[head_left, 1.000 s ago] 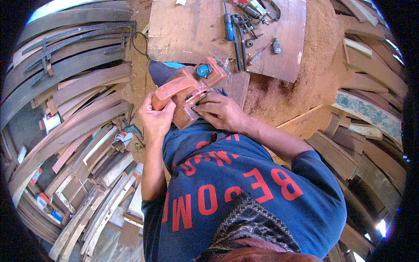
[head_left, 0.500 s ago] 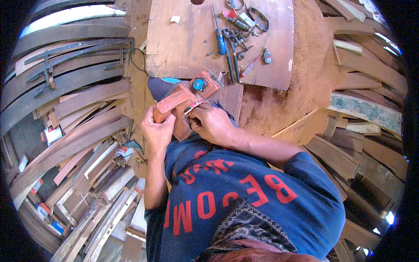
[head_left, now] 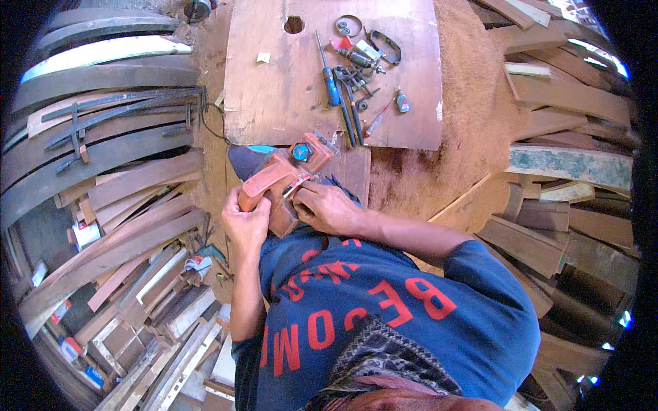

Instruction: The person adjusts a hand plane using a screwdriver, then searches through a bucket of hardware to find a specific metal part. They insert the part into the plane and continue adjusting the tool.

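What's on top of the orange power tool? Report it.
The orange power tool bears a round blue disc and a raised handle, which the left hand grips. The right hand covers part of the tool's side; whatever lies directly underneath is hidden.

Left fingers (head_left: 260,208) grip an orange power tool (head_left: 271,179); right fingers (head_left: 306,196) touch its right side

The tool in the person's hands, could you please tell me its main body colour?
The tool has a reddish-orange body, best seen in the head view.
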Demonstrator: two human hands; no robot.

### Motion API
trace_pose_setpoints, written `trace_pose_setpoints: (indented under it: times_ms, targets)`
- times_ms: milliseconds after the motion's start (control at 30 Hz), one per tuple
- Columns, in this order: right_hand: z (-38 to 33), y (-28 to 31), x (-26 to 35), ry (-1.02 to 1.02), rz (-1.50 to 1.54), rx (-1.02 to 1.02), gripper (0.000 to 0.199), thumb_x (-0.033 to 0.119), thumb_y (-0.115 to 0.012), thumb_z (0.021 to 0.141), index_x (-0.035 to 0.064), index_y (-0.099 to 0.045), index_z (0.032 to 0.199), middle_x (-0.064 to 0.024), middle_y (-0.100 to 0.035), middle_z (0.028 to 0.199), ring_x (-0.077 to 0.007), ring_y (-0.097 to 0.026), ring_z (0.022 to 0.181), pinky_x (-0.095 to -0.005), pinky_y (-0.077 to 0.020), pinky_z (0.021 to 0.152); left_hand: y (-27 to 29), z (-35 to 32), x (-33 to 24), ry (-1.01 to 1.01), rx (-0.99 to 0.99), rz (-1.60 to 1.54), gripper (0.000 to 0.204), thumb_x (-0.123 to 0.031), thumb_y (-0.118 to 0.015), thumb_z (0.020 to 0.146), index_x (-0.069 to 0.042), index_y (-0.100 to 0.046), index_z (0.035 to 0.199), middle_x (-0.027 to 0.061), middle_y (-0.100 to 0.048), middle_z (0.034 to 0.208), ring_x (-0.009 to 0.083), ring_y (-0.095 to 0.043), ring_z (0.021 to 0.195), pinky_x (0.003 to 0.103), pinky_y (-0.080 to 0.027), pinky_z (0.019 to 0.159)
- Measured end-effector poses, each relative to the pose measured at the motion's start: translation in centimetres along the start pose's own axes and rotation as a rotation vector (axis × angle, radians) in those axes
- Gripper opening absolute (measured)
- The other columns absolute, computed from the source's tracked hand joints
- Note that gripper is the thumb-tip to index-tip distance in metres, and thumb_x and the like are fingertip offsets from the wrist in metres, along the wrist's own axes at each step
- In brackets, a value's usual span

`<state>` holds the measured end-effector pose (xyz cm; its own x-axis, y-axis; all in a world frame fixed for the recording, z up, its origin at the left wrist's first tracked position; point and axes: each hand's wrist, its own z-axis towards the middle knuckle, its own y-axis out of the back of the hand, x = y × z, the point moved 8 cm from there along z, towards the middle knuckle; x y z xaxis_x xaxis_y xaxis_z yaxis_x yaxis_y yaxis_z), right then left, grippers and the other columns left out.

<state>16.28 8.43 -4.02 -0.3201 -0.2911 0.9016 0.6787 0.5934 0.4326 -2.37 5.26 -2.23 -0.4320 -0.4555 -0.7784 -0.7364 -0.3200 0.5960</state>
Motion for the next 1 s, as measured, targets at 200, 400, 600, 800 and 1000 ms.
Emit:
trace_pose_setpoints:
  times_ms: [200,400,600,800,1000]
  targets:
    - [0.3,0.3,0.3,-0.006,-0.026,0.037,0.016,0.013,-0.066,0.086,0.0028,-0.061,0.098,-0.0168,-0.062,0.098,-0.0382,-0.064,0.088,-0.0474,-0.0541,0.075,-0.1,-0.1,-0.1,0.012,-0.011,-0.032,0.026,-0.006,-0.072,0.073,0.001,-0.068,0.098,0.0067,-0.071,0.083,0.0123,-0.066,0.077,0.032,-0.054,0.071]
    - [0.8,0.4,0.2,-0.111,-0.119,0.093,0.019,0.016,-0.061,0.086,0.0014,-0.062,0.098,-0.0210,-0.066,0.102,-0.0406,-0.066,0.095,-0.0521,-0.0548,0.078,-0.4,-0.3,-1.0,-0.020,-0.005,-0.039,0.025,-0.005,-0.072,0.073,0.001,-0.068,0.097,0.0069,-0.071,0.082,0.0119,-0.065,0.075,0.032,-0.054,0.070]
    - [1.6,0.4,0.3,-0.265,-0.236,0.194,0.018,0.017,-0.062,0.084,0.0022,-0.066,0.094,-0.0219,-0.070,0.094,-0.0411,-0.069,0.090,-0.0529,-0.0553,0.078,-0.1,-0.6,-1.9,-0.057,-0.019,0.006,0.024,-0.005,-0.071,0.073,0.001,-0.068,0.096,0.0072,-0.070,0.080,0.0121,-0.065,0.073,0.032,-0.053,0.068]
    - [1.3,0.6,0.4,-0.195,-0.230,0.090,0.018,0.015,-0.064,0.080,0.0028,-0.065,0.093,-0.0210,-0.070,0.094,-0.0407,-0.069,0.090,-0.0531,-0.0554,0.075,-0.1,-0.7,-2.2,-0.027,-0.029,-0.006,0.024,-0.005,-0.071,0.073,0.002,-0.068,0.096,0.0085,-0.071,0.079,0.0136,-0.065,0.071,0.033,-0.054,0.067]
    - [0.9,0.7,0.5,-0.024,-0.107,0.036,0.016,0.011,-0.064,0.079,0.0021,-0.064,0.092,-0.0180,-0.069,0.095,-0.0410,-0.067,0.089,-0.0511,-0.0556,0.074,0.1,-0.9,-1.9,-0.033,-0.060,0.030,0.026,-0.008,-0.072,0.073,0.002,-0.068,0.097,0.0106,-0.071,0.078,0.0160,-0.067,0.071,0.035,-0.054,0.067]
